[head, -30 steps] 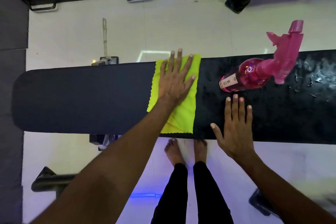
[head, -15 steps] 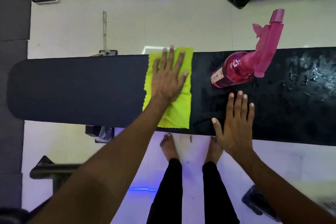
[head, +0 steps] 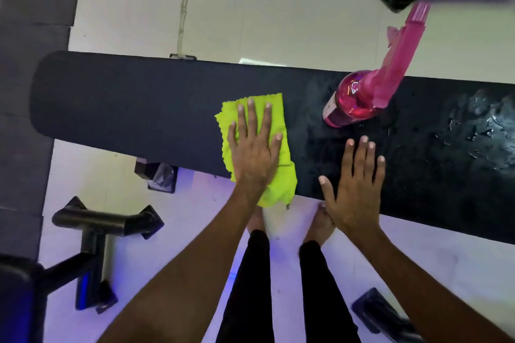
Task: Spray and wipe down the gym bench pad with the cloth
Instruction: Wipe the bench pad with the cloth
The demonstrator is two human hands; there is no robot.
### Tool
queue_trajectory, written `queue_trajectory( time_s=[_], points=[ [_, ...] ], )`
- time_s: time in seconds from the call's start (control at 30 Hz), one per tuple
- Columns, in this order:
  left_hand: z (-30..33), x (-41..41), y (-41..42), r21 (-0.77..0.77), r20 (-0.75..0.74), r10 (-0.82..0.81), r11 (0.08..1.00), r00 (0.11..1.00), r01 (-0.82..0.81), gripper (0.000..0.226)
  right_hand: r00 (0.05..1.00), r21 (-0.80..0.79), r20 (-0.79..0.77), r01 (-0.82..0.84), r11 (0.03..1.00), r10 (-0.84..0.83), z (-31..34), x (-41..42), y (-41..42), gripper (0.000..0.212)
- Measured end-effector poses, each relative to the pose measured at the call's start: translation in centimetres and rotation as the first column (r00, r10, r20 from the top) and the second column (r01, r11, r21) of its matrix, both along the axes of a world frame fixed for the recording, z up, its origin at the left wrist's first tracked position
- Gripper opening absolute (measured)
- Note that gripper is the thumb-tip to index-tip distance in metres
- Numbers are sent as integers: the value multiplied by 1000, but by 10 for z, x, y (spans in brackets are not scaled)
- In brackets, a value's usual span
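Looking down from my head camera, I am pressing my left hand (head: 255,147) flat, fingers straight and spread, on the yellow-green cloth (head: 278,172), which is lying across the near half of the black bench pad (head: 133,103) and drooping over its near edge. My right hand (head: 355,189) is resting open, fingers spread wide, on the wet pad just beside the cloth. The pink spray bottle (head: 359,97) is standing on the pad beyond my right hand, untouched.
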State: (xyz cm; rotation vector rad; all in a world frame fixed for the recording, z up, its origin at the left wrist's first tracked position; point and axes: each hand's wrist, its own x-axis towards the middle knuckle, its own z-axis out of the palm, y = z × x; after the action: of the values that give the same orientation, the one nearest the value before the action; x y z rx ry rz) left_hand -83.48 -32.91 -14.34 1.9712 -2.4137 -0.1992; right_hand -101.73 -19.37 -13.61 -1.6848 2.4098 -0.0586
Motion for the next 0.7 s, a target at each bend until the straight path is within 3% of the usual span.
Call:
queue_trajectory(
  time_s=[0.07,0.13,0.2,0.27,0.33,0.47,0.57,0.6,0.7],
  points=[
    [3,-25,38,28,17,203,979,979,-203,66,1000,5,0,2,1000,-2,1,0,0,86],
    [6,-50,58,74,18,232,970,973,-233,70,1000,4,5,1,1000,-1,2,0,1,85],
    [8,-55,43,111,10,67,991,998,-68,70,1000,-3,11,-4,1000,4,1,-1,1,86],
    [7,-34,9,105,10,-228,968,974,226,68,1000,-14,4,-8,1000,8,-2,-2,2,87],
    [5,-7,-18,57,21,-298,953,954,296,67,1000,-17,-3,-11,1000,11,-5,-4,3,88],
    [1,-6,19,20,15,158,987,987,-158,66,1000,-15,-1,3,1000,-3,-6,-2,2,89],
    [6,-45,49,81,27,271,959,962,-273,69,1000,-14,2,15,1000,-15,-5,0,2,89],
    [8,-52,39,111,15,215,970,976,-216,69,1000,-19,1,18,1000,-18,-6,0,2,89],
    [9,-47,-31,145,-1,-224,964,975,222,65,1000,-29,-8,19,999,-19,-8,0,3,89]
  ],
)
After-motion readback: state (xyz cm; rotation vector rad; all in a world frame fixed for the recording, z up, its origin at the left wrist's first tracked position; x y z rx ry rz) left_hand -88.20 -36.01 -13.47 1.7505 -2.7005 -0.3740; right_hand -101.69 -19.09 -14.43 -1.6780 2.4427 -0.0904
